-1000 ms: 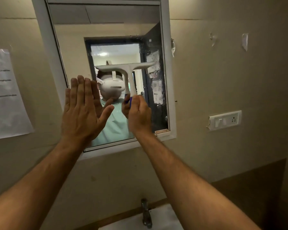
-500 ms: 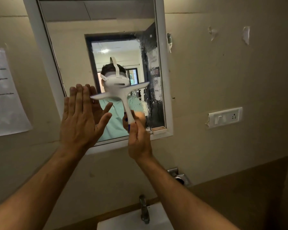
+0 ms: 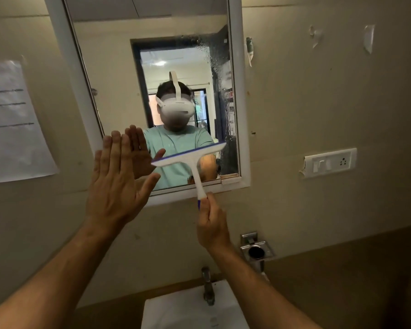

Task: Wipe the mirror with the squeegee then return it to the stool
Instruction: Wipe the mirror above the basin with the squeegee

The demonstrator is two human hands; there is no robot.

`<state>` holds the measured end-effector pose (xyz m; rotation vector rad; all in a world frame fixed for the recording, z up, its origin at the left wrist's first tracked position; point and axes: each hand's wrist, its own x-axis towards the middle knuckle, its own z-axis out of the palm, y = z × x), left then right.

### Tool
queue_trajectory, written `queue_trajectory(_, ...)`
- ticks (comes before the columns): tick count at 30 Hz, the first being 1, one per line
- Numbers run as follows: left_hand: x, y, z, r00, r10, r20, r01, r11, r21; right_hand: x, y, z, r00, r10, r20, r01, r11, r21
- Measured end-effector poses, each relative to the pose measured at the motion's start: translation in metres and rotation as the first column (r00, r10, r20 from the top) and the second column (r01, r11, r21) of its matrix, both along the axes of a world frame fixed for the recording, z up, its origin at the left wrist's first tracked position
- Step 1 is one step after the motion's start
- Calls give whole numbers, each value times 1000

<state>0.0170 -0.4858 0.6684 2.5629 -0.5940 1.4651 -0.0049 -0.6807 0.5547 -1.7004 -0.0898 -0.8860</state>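
Glass first: our mirror (image 3: 119, 74) fills the wall above both hands, its white frame tilted, and a strip of droplets clings to its right side, up and to the right of our right fingers. If we stop here that wet band stays unwiped, and water dragged to the lower edge may run down onto the basin (image 3: 176, 309) below our wrists

Next, our left hand (image 3: 119, 181) is spread flat and open, fingers (image 3: 115, 148) released, holding nothing, seemingly pressed at the mirror's lower left corner; whether it truly touches the glass we cannot tell. A palm there could smear what we have cleaned

Then the squeegee (image 3: 188, 155): its blade sits slanted across the lower part of the glass, right end higher, just above our right hand (image 3: 211, 224), beside our left thumb. A tilted blade may lose contact at one end and leave streaks

Smallest, our right fingers (image 3: 210, 205) are clenched only around the very bottom of the handle. So low a grip gives weak control; on wet plastic it could slip and drop the tool towards the tap (image 3: 208, 288)

No stool is visible, so the return will need a turn away
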Motion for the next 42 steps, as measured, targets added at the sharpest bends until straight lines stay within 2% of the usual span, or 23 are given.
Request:
queue_trajectory(3, -6, 0, -7, 1000, 15, -16, -15, 1000, -11, -7, 0, -3, 1000, 18, -8, -18, 1000, -6)
queue_trajectory(7, -16, -2, -12, 1000, 4, -17, -4, 1000, -16, -11, 5, 44, 996, 2, 85, 1, 999, -36)
queue_trajectory(10, -20, -2, -11, 1000, 1, -7, -2, 999, -32, -9, 9, 83, 997, 37, 72, -31, 996, -88)
queue_trajectory(12, -21, 0, -11, 1000, 3, -6, -3, 999, -37, -4, 11, 93, 998, 23, 59, -19, 997, -69)
queue_trajectory(16, -21, 0, -16, 1000, 9, -26, -10, 999, -41, -1, 10, 54, 998, 17, 61, -12, 997, -70)
queue_trajectory(22, -19, -5, -37, 996, 33, -87, -32, 999, 20, -14, 3, -34, 998, -10, -60, 5, 996, -85)
queue_trajectory(26, -21, -7, -40, 995, 43, -94, -41, 999, 17, -19, 6, -31, 998, -16, -65, 10, 996, -93)
queue_trajectory(30, -26, -10, -33, 997, 27, -75, -27, 1000, 8, -19, 9, 19, 999, 7, 43, -3, 996, -85)
queue_trajectory(33, -29, -13, -28, 997, 11, -75, -11, 1000, 1, -16, 10, 43, 998, 1, 68, 3, 998, -59)
queue_trajectory(35, -30, -14, -30, 997, 12, -76, -12, 1000, 6, -14, 8, 34, 999, -5, 50, 7, 999, -48)
queue_trajectory(42, -26, -9, -54, 991, 46, -130, -37, 997, 71, -18, 6, -54, 997, -40, -66, 35, 997, -74)
